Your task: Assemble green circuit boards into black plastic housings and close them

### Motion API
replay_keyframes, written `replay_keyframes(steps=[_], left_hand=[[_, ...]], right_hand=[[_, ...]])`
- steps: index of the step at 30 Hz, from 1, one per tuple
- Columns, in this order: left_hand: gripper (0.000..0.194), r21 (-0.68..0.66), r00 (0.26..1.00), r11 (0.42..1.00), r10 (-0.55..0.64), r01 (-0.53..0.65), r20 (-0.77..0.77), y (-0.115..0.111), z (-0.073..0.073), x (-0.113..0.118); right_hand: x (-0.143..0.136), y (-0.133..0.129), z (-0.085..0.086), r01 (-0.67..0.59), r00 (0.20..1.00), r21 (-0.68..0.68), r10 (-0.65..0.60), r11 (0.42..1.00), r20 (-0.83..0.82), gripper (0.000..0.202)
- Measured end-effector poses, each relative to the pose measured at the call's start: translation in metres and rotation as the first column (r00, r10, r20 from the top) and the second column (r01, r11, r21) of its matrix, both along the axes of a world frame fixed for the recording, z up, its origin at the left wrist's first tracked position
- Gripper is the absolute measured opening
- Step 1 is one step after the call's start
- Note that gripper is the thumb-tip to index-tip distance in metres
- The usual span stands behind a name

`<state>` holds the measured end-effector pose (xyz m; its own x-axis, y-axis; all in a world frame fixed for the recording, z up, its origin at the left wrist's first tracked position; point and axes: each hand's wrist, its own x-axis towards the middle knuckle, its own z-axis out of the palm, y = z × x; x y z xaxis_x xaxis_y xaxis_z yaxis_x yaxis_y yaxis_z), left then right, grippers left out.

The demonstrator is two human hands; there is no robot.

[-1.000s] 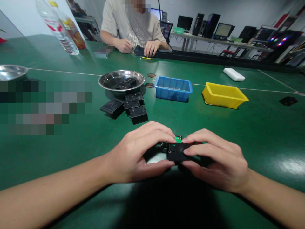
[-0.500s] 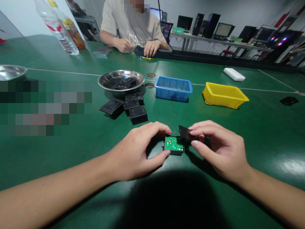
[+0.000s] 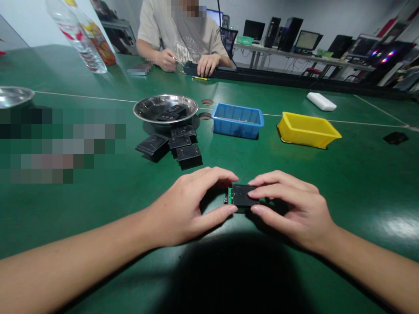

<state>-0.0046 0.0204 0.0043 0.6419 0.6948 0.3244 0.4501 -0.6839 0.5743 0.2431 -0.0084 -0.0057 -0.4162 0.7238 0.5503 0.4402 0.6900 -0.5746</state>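
Observation:
A small black case (image 3: 240, 209) lies on the green table, gripped at its left end between the thumb and forefinger of my left hand (image 3: 193, 205). Over it rests a flat black cover (image 3: 241, 194), held by the fingertips of my right hand (image 3: 291, 205). A narrow strip of green circuit board (image 3: 230, 196) shows at the left, beside the cover's edge. Small metal terminals stick out at the case's left end.
Several black cases (image 3: 190, 156) lie beyond my left hand, by a steel bowl (image 3: 166, 110) holding more. Behind are a blue bin (image 3: 238, 126) and a yellow bin (image 3: 308, 135). Across the table a person (image 3: 183, 39) works with a thin tool. Bottles (image 3: 81, 46) stand back left.
My right hand has moved left and lowered the cover from a tilted position onto the case, hiding most of the board. My left hand has hardly moved.

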Motion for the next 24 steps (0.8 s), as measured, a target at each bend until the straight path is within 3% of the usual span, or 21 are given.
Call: replay_keyframes(steps=[24], left_hand=[[0.025, 0.003, 1.000, 1.000, -0.014, 0.014, -0.019, 0.0003, -0.0001, 0.0007]], right_hand=[[-0.0019, 0.0005, 0.0021, -0.011, 1.000, -0.039, 0.011, 0.999, -0.003, 0.021]])
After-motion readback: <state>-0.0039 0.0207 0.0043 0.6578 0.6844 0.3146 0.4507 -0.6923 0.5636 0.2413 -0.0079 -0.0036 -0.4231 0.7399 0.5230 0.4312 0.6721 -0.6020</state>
